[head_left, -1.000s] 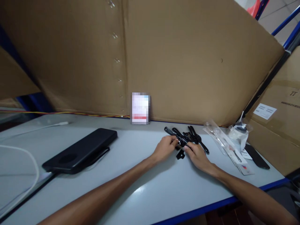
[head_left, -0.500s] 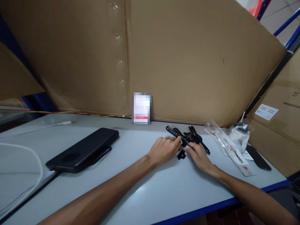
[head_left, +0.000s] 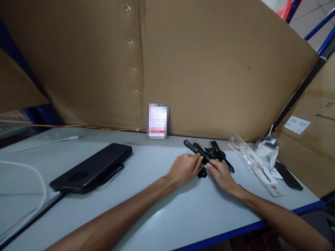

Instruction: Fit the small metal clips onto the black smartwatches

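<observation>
My left hand [head_left: 184,168] is closed with thumb and fingertips pinching a long black handle [head_left: 190,145], whose rounded end sticks out beyond the knuckles. Closed on the same handle's lower end is my right hand [head_left: 222,175], a short distance to the right. Just under the fingers, a small black lobed part [head_left: 202,173] lies on the table. More glossy black handle pieces [head_left: 217,151] are piled behind and beside my right hand. The fingers hide where the handle may meet other parts.
A thick black slab-like device [head_left: 91,170] and a white cable [head_left: 68,138] lie at left. At right are clear packets with a card [head_left: 261,174], a plastic-wrapped white item [head_left: 268,148] and a flat black object [head_left: 289,176]. Cardboard [head_left: 204,69] stands behind; a blurred-out panel [head_left: 157,121] leans there.
The held handle has shifted slightly left and tilted, with more of it showing between my hands. My left fingertips have moved a little; the other things stay put.
</observation>
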The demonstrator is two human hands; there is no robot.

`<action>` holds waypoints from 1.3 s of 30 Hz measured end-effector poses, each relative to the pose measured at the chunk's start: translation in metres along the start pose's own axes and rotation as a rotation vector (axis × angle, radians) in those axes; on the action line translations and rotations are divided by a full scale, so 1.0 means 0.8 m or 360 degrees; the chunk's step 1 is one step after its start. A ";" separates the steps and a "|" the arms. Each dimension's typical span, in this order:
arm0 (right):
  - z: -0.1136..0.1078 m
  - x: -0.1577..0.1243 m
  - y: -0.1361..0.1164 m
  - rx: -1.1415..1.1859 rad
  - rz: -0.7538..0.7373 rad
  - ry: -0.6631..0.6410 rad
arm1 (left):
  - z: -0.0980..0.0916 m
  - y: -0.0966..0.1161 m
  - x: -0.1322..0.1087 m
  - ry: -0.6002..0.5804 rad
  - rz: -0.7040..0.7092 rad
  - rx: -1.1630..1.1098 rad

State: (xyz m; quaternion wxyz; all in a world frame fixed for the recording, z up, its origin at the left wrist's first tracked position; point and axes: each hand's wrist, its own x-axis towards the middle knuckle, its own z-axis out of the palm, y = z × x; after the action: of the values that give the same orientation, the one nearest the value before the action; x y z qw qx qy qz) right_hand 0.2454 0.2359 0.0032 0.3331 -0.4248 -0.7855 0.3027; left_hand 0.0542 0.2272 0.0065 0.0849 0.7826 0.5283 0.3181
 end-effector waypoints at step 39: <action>-0.014 0.011 0.001 0.0197 0.0182 0.0110 | -0.010 0.007 -0.001 -0.0465 0.0087 0.0603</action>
State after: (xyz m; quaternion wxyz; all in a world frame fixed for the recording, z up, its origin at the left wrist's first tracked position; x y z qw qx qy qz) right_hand 0.2511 0.2458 0.0117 0.3679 -0.4577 -0.7277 0.3543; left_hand 0.0538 0.2223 0.0154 0.0034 0.8362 0.5394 0.0988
